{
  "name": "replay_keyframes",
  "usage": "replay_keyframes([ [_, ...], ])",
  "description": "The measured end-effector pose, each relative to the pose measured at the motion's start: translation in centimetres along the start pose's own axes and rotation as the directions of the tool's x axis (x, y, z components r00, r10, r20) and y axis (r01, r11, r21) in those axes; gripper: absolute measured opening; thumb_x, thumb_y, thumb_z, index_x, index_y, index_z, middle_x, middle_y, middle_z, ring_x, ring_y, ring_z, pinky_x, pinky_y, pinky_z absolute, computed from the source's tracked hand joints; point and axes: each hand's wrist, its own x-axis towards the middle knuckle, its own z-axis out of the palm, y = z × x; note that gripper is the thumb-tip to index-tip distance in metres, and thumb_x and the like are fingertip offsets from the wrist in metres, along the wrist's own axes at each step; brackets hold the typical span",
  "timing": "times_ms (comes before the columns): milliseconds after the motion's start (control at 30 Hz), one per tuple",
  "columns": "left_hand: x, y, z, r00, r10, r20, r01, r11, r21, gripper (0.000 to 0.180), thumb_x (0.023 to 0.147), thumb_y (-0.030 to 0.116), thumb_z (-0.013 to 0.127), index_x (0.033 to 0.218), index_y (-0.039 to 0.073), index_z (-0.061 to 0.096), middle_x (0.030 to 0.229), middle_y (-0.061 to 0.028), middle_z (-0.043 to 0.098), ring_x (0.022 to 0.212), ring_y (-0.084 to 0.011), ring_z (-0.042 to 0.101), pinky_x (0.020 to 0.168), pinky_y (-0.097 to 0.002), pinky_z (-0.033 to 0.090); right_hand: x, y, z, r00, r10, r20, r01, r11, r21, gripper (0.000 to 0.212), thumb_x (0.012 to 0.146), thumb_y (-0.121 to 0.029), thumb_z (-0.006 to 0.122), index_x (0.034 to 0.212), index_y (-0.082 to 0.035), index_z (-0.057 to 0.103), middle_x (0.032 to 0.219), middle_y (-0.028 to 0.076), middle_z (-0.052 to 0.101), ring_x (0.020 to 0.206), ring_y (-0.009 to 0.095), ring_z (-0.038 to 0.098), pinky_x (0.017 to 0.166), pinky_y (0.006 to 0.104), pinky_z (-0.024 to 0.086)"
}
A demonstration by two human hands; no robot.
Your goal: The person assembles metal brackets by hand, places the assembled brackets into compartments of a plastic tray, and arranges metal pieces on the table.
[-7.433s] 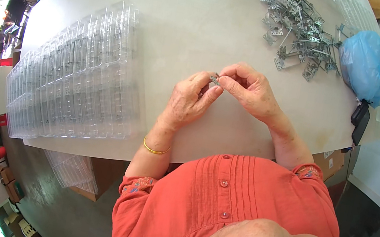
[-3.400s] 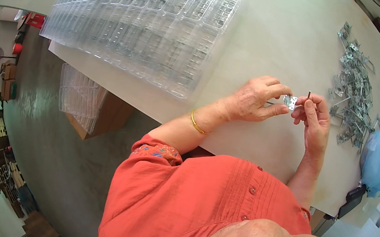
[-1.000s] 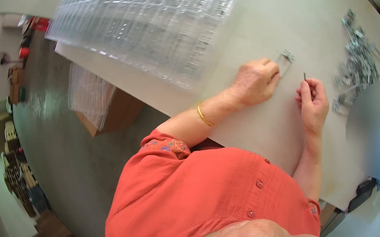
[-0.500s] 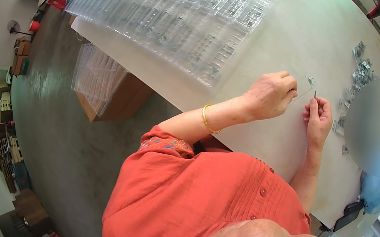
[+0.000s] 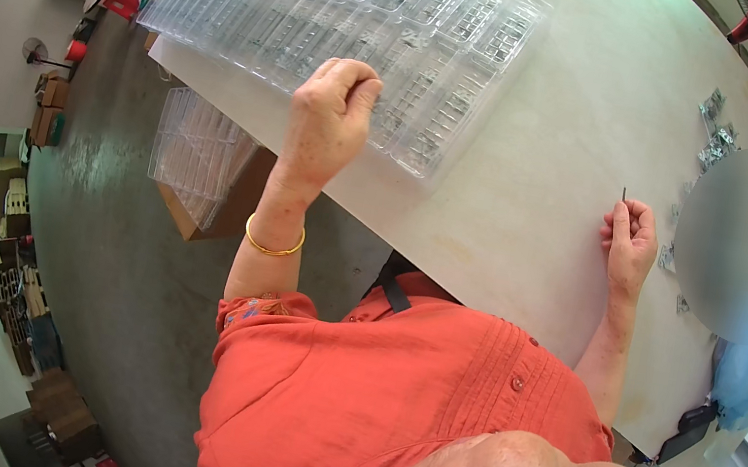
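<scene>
My right hand (image 5: 631, 241), well to the right of the clear tray (image 5: 505, 75), grips a thin dark rod (image 5: 624, 194) that sticks out past my fingers. My left hand (image 5: 329, 121) is over the tray's near edge, thumb and fingers pinched together, seemingly on a metal piece (image 5: 412, 38) whose flat end shows just past my fingertips, above the pockets; the grip itself is hidden. Many of the tray's pockets already show grey metal, so I judge a good share done. Farther off to the tray's right lie loose metal parts (image 5: 717, 149), partly blurred out; how many are left I cannot tell.
</scene>
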Motion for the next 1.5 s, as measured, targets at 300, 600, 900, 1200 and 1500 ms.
replay_keyframes([
  [300, 0.7, -2.7, -1.5, 0.99, -0.1, 0.096, 0.09, 0.991, 0.096, 0.009, 0.092, 0.006, 0.068, 0.094, -0.003, 0.067, 0.083, -0.0099, 0.067, 0.07, -0.0147, 0.06, 0.067, -0.0291, 0.049, 0.0, 0.3, 0.0, 1.0, -0.006, -0.006, 0.006, 1.0, -0.023, 0.018, 0.101, -0.023, 0.063, 0.108, -0.006, 0.062, 0.083, 0.0, 0.067, 0.065, 0.005, 0.059, 0.056, 0.0198, 0.045],
  [600, 0.5, -3.1, -1.0, 0.984, -0.091, 0.151, 0.08, 0.994, 0.079, 0.01, 0.091, 0.006, 0.068, 0.095, -0.003, 0.069, 0.084, -0.0118, 0.068, 0.07, -0.0174, 0.061, 0.067, -0.0301, 0.05, -0.1, 0.0, 0.2, 1.0, -0.004, -0.017, 0.004, 0.999, -0.036, 0.017, 0.101, -0.022, 0.062, 0.107, -0.007, 0.062, 0.083, 0.0, 0.067, 0.065, 0.005, 0.058, 0.055, 0.0191, 0.044],
  [900, 0.9, -2.4, -1.7, 0.943, -0.146, 0.298, 0.085, 0.975, 0.206, 0.009, 0.089, 0.002, 0.065, 0.096, -0.001, 0.07, 0.087, -0.0123, 0.066, 0.071, -0.0212, 0.062, 0.068, -0.0336, 0.049, -0.2, 0.0, 0.3, 1.0, -0.006, -0.014, 0.006, 1.0, -0.025, 0.016, 0.101, -0.022, 0.062, 0.107, -0.007, 0.062, 0.083, -0.001, 0.066, 0.065, 0.004, 0.057, 0.054, 0.0184, 0.044],
  [1200, 0.6, -2.9, -1.3, 0.957, -0.065, 0.282, -0.032, 0.945, 0.326, 0.01, 0.087, 0.006, 0.067, 0.095, 0.004, 0.073, 0.081, -0.0116, 0.062, 0.072, -0.0288, 0.062, 0.069, -0.0386, 0.049, -0.2, 0.1, 0.3, 1.0, -0.018, -0.015, 0.017, 0.999, -0.03, 0.015, 0.101, -0.022, 0.062, 0.106, -0.007, 0.062, 0.082, -0.001, 0.066, 0.065, 0.004, 0.057, 0.054, 0.0181, 0.043],
  [1500, 0.7, -2.9, -1.2, 0.96, -0.043, 0.277, -0.058, 0.936, 0.347, 0.01, 0.086, 0.005, 0.067, 0.094, 0.004, 0.074, 0.082, -0.0126, 0.063, 0.076, -0.0312, 0.063, 0.072, -0.041, 0.049, -0.3, 0.0, 0.4, 1.0, -0.008, -0.019, 0.008, 1.0, -0.014, 0.015, 0.101, -0.021, 0.063, 0.106, -0.007, 0.062, 0.081, -0.001, 0.066, 0.064, 0.004, 0.056, 0.053, 0.0181, 0.042],
])
